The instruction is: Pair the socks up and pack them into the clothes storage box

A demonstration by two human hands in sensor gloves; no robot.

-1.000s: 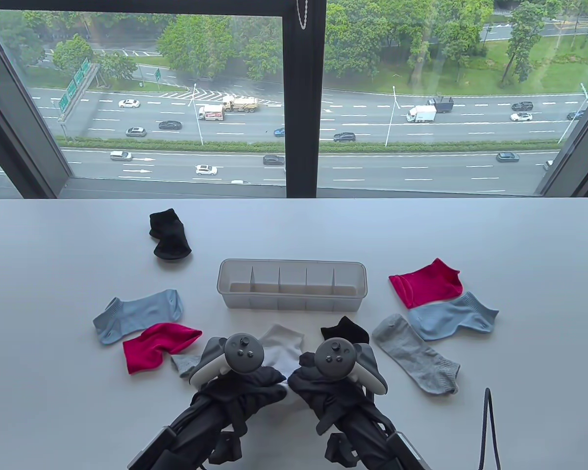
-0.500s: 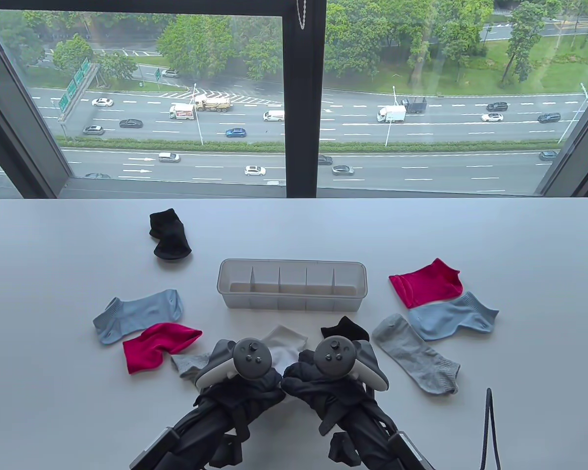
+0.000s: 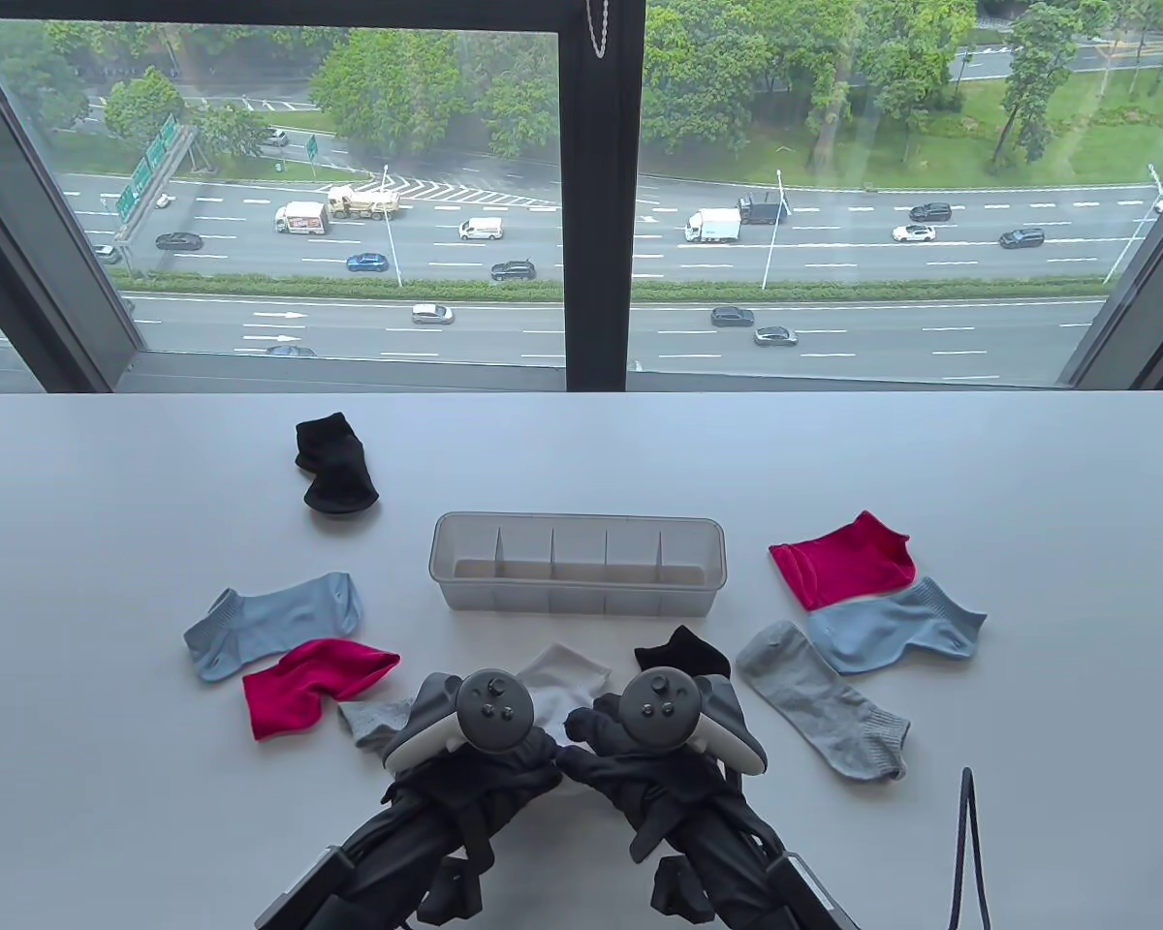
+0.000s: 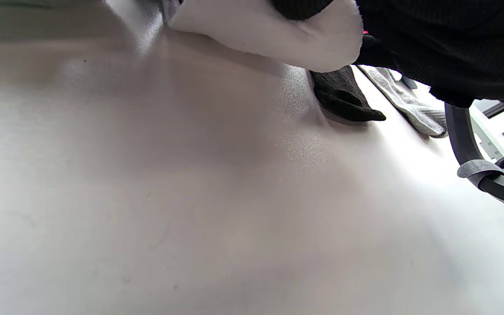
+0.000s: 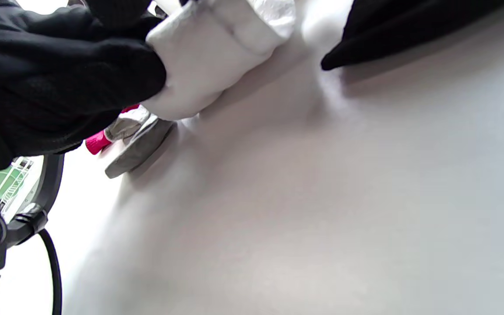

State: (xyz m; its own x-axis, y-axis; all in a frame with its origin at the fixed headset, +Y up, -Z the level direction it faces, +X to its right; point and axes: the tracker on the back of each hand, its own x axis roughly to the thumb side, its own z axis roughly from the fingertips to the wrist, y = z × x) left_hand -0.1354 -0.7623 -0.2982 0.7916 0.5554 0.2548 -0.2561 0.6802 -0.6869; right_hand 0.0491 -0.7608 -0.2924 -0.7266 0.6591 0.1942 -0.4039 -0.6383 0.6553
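Two gloved hands meet at the near edge of the white bench (image 3: pixel 107 484), both on one white ankle sock (image 3: pixel 564 683). Left hand (image 3: pixel 489 765): fingers curled round the sock's near end, grip closed on the fabric; confirmed in the left wrist view, white cloth bunched at the glove. Right hand (image 3: pixel 630 760): fingers likewise closed on the same sock from the other side; the right wrist view shows the cloth folded over and pinched. Clear plastic storage box with dividers (image 3: pixel 579 564) sits just behind the hands, at bench centre, its compartments holding no socks. Loose on the bench: black sock (image 3: pixel 683 657) beside the right hand, grey sock (image 3: pixel 824 705), light blue sock (image 3: pixel 892 625) and crimson sock (image 3: pixel 841 560) to the right; crimson sock (image 3: pixel 315 683), light blue sock (image 3: pixel 273 622) and small grey sock (image 3: pixel 373 722) to the left; crumpled black sock (image 3: pixel 334 477) far left.
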